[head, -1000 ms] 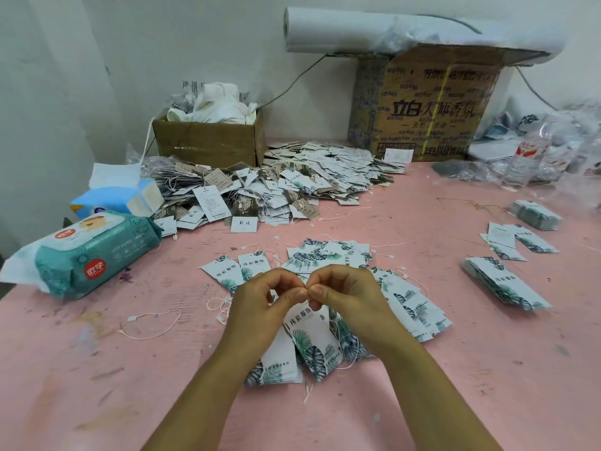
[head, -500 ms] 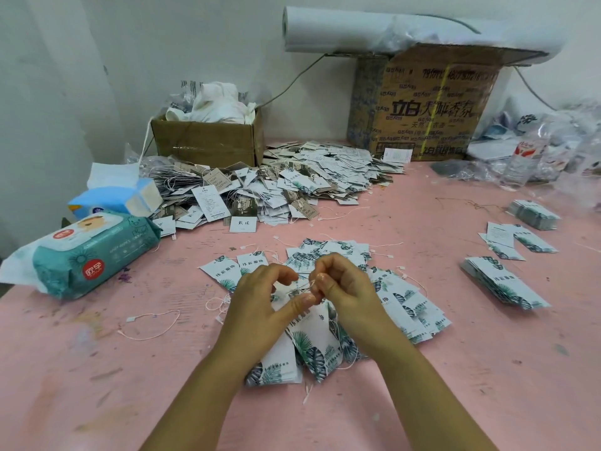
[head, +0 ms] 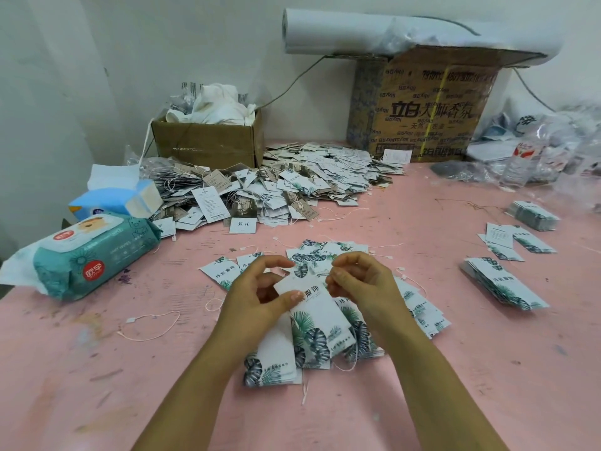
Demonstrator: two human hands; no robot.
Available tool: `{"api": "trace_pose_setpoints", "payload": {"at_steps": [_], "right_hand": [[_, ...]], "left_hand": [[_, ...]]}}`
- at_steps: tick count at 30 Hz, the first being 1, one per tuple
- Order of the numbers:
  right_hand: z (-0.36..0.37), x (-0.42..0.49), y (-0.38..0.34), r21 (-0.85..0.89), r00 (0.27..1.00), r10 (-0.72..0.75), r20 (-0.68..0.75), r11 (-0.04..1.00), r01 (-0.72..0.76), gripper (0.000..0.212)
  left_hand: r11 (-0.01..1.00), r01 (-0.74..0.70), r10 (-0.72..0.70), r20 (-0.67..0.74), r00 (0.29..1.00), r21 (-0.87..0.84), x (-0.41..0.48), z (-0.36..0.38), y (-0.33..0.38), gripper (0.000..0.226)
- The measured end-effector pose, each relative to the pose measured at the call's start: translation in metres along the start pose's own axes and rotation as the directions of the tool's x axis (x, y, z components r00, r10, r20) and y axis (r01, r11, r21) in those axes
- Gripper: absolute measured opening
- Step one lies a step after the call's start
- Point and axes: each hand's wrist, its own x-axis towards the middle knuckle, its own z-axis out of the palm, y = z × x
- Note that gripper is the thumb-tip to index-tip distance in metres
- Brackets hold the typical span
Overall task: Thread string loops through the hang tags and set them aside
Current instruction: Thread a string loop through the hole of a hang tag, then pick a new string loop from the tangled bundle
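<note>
My left hand point(head: 257, 296) pinches the top corner of a white hang tag point(head: 317, 315) printed with green leaves, thumb on its face. My right hand point(head: 364, 281) is just right of the tag's top, fingertips pinched together on what looks like a thin string; the string itself is too fine to see clearly. Under both hands lies a spread of the same leaf-print tags point(head: 328, 252) with thin strings among them. A loose string loop point(head: 149, 325) lies on the pink table point(head: 487, 369) to the left.
A big heap of mixed tags point(head: 292, 187) sits at the back, with two cardboard boxes point(head: 208, 143) point(head: 422, 105) behind it. A wet-wipe pack point(head: 87, 255) and a tissue box point(head: 113, 198) lie left. Tag stacks point(head: 504, 284) point(head: 533, 214) sit right, near a plastic bottle point(head: 520, 164).
My hands have drawn apart from a tight pinch. The left hand now holds the tag up by its top, and the right hand has moved a little right.
</note>
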Motion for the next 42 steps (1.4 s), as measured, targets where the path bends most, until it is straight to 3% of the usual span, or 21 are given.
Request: {"api": "trace_pose_setpoints", "payload": {"at_steps": [5,8,11,16,20,24,27,32,36,38,42], "right_hand": [[0.002,-0.005,-0.002,-0.088,0.954,0.141,0.264,0.989,-0.122,0.019],[0.004,-0.007,-0.005,-0.056,0.937,0.138,0.321,0.990,-0.127,0.018],[0.005,-0.006,-0.008,-0.009,0.924,0.152,0.351,0.987,-0.159,0.018],[0.003,-0.005,-0.008,0.120,0.881,0.202,0.427,0.953,-0.276,0.040],[0.001,-0.006,-0.005,0.033,0.860,0.221,0.460,0.964,-0.265,0.038],[0.002,-0.007,0.000,-0.154,0.883,0.242,0.403,0.968,-0.195,0.033],[0.003,-0.005,0.001,-0.209,0.929,0.255,0.269,0.957,-0.202,0.029],[0.000,0.003,0.005,0.054,0.965,0.261,-0.026,0.964,-0.259,0.024],[-0.001,0.006,0.007,0.168,0.962,0.258,-0.093,0.956,-0.240,0.033],[-0.001,0.006,0.009,0.105,0.959,0.253,-0.125,0.965,-0.241,0.034],[-0.004,0.008,0.016,-0.225,0.965,0.151,-0.214,0.954,-0.199,0.030]], "left_hand": [[0.987,-0.014,-0.007,-0.127,0.992,-0.163,0.003,-0.004,0.000,0.033],[0.980,0.005,-0.047,-0.205,0.978,-0.199,0.005,-0.007,-0.003,0.030],[0.982,-0.021,-0.027,-0.251,0.968,-0.186,0.007,-0.008,-0.005,0.027],[0.992,-0.052,0.015,-0.298,0.955,-0.117,0.008,-0.009,-0.010,0.028],[1.000,-0.013,0.005,-0.334,0.942,-0.020,0.009,-0.010,-0.016,0.028],[0.998,0.016,0.004,-0.319,0.948,0.059,0.009,-0.008,-0.021,0.025],[0.993,0.025,0.009,-0.290,0.957,0.115,0.008,-0.007,-0.022,0.019],[0.970,0.046,0.010,-0.228,0.974,0.240,0.007,-0.005,-0.021,0.025],[0.905,0.045,0.026,-0.161,0.987,0.424,0.007,-0.005,-0.026,0.025],[0.830,0.042,0.031,-0.122,0.992,0.557,0.006,-0.003,-0.028,0.027],[0.688,0.003,0.046,-0.047,0.998,0.726,0.005,0.000,-0.033,0.033]]}}
